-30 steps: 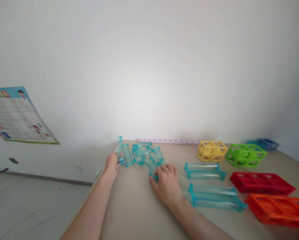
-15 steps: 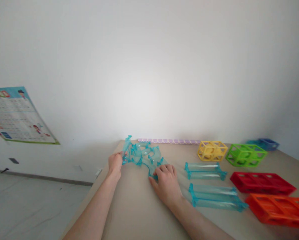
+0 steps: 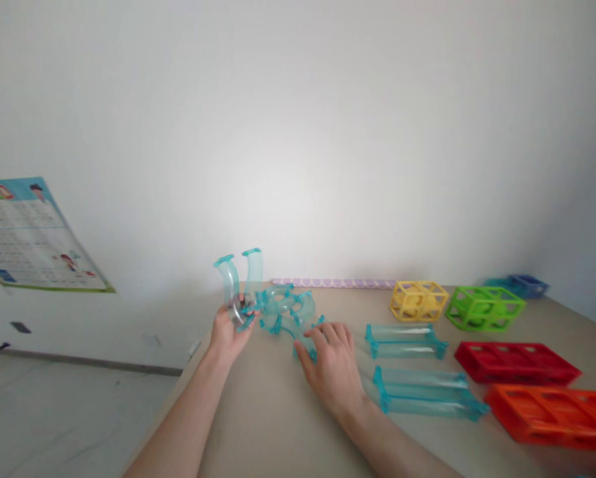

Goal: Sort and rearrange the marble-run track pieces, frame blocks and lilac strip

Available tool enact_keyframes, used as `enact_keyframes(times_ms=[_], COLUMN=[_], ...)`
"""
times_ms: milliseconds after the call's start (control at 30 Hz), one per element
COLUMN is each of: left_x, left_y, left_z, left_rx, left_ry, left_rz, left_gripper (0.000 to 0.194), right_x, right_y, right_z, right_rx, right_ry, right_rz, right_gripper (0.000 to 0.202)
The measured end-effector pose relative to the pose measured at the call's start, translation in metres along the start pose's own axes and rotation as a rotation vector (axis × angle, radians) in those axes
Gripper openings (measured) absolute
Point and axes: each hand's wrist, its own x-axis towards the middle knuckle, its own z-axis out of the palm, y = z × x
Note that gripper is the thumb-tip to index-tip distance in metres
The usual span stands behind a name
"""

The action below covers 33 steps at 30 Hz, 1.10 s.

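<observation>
My left hand (image 3: 232,332) is closed round curved clear teal tube pieces (image 3: 254,271), which stand up above the table's left edge. Beside them, several more curved teal pieces (image 3: 305,308) lie in a loose pile. My right hand (image 3: 331,358) rests at the near right side of this pile, fingers bent and apart over a teal piece that they partly hide; whether it grips that piece is unclear. To its right lie two straight teal pieces, a farther one (image 3: 404,332) and a nearer one (image 3: 424,392).
On the table (image 3: 262,411) at the right are a yellow frame block (image 3: 418,301), a green one (image 3: 484,308), a red block (image 3: 517,363), an orange block (image 3: 557,415) and a blue piece (image 3: 528,286). A purple patterned strip (image 3: 332,283) runs along the wall. A poster (image 3: 33,236) hangs left.
My left hand has turned and lifted curved teal pieces up from the left of the pile. My right hand has barely moved, its fingers a little more spread.
</observation>
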Motion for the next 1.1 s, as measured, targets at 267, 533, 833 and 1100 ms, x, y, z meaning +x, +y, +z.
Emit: enact_keyframes(times_ms=[267,533,833,1100], left_x=[-0.055,-0.061,-0.058,-0.059], left_y=[-0.023,-0.025,-0.032,-0.027], left_z=[0.023,0.036,0.028,0.030], left_rx=[0.135,0.191,0.405,0.449], left_ry=[-0.600,-0.486,-0.611,-0.645], left_rz=[-0.423,-0.156,0.010,-0.002], left_gripper=[0.025,0.020,0.017,0.027], right_x=[-0.016,-0.013,-0.011,-0.018], right_y=[-0.004,-0.003,-0.006,0.003], right_z=[0.007,0.009,-0.001,0.007], right_rx=[0.934,0.842,0.675,0.588], right_ry=[0.031,0.288,0.179,0.076], right_rz=[0.184,0.170,0.166,0.119], right_gripper=[0.039,0.028,0.035,0.049])
